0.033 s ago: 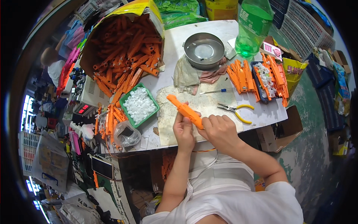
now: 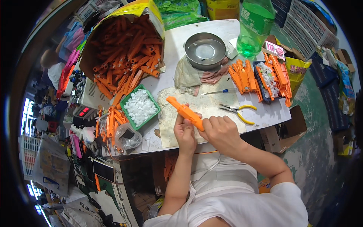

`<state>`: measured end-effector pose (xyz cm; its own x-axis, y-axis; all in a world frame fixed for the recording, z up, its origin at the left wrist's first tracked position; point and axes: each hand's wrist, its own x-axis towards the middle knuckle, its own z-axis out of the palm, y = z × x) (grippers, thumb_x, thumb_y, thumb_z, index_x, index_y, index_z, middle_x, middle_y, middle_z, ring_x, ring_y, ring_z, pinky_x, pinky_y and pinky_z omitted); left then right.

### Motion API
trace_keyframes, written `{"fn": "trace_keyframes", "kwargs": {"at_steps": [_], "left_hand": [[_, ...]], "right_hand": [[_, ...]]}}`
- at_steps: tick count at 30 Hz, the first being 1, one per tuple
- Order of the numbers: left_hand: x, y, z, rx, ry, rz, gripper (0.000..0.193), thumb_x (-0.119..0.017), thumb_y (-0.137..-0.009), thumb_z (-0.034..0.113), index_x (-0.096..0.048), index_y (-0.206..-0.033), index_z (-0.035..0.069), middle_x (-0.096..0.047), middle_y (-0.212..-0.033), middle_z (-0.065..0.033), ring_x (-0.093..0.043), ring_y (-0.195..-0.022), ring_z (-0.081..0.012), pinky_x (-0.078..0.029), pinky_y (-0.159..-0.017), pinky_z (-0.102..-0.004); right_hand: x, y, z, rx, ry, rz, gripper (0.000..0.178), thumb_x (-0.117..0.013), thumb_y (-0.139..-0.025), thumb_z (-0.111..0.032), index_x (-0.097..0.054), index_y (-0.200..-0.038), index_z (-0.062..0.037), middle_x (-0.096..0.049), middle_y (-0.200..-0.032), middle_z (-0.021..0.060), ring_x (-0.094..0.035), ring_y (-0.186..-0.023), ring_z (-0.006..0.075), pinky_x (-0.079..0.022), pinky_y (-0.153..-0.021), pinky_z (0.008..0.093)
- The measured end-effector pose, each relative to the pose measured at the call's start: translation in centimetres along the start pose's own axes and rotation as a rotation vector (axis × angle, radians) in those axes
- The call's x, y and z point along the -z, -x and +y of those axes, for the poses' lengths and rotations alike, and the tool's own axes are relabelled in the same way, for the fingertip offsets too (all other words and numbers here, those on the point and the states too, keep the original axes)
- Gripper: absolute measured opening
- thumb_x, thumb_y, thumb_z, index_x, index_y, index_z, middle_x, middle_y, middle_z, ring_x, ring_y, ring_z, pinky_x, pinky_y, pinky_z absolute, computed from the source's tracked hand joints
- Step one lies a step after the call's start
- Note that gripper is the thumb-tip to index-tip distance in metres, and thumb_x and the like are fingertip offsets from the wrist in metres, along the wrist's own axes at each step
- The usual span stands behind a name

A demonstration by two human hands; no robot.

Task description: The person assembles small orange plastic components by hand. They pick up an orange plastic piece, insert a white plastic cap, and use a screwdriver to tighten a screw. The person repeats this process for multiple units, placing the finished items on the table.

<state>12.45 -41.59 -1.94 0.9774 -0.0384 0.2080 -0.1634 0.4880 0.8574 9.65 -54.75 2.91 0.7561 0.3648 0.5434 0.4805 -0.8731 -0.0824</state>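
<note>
Together, left hand (image 2: pixel 185 133) and right hand (image 2: pixel 220 130) fingers grip a long, slanted orange plastic piece (image 2: pixel 186 112).

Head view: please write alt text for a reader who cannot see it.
Both hands, left hand and right hand, hold an orange plastic part over a worn mat on a white table, beside a green tray of white caps, yellow-handled pliers and a box of orange parts.

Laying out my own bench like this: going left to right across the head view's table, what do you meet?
Green tray of white caps → orange part in both hands → yellow-handled pliers → dark tray of orange pieces.
</note>
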Motion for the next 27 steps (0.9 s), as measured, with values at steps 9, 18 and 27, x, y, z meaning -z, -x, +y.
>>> {"fn": "trace_keyframes", "kwargs": {"at_steps": [9, 18, 27], "left_hand": [[0.0, 0.0, 0.2, 0.000, 0.046, 0.037, 0.054, -0.052, -0.096, 0.029, -0.037, -0.134, -0.004, -0.061, -0.097, -0.0124, -0.060, -0.091, -0.0162, -0.048, -0.082, -0.0285], [0.0, -0.2, -0.4, 0.048, 0.066, 0.011, 0.046, -0.047, -0.098, 0.026, -0.040, -0.132, -0.005, -0.062, -0.101, -0.0138, -0.062, -0.091, -0.0177, -0.052, -0.078, -0.0298], [-2.0, 1.2, 2.1, 0.428, 0.177, -0.087, 0.042, -0.051, -0.096, 0.022, -0.044, -0.129, -0.003, -0.062, -0.099, -0.0143, -0.066, -0.084, -0.0213, -0.055, -0.076, -0.0313]], "right_hand": [[3.1, -0.2, 1.1, -0.213, -0.523, -0.185, 0.028, -0.064, -0.083, -0.030, -0.060, -0.085, -0.0026, -0.058, -0.071, 0.0095, -0.059, -0.064, 0.0225, -0.045, -0.059, 0.0316], [7.4, 6.6, 5.0, -0.421, -0.300, -0.183, 0.023, -0.064, -0.084, -0.020, -0.063, -0.099, -0.0030, -0.064, -0.088, 0.0103, -0.061, -0.085, 0.0267, -0.048, -0.074, 0.0360], [-3.8, -2.2, 12.5, -0.140, 0.018, -0.157, 0.013, -0.060, -0.080, -0.007, -0.056, -0.091, -0.0005, -0.060, -0.093, 0.0127, -0.057, -0.092, 0.0286, -0.045, -0.078, 0.0391]]}}
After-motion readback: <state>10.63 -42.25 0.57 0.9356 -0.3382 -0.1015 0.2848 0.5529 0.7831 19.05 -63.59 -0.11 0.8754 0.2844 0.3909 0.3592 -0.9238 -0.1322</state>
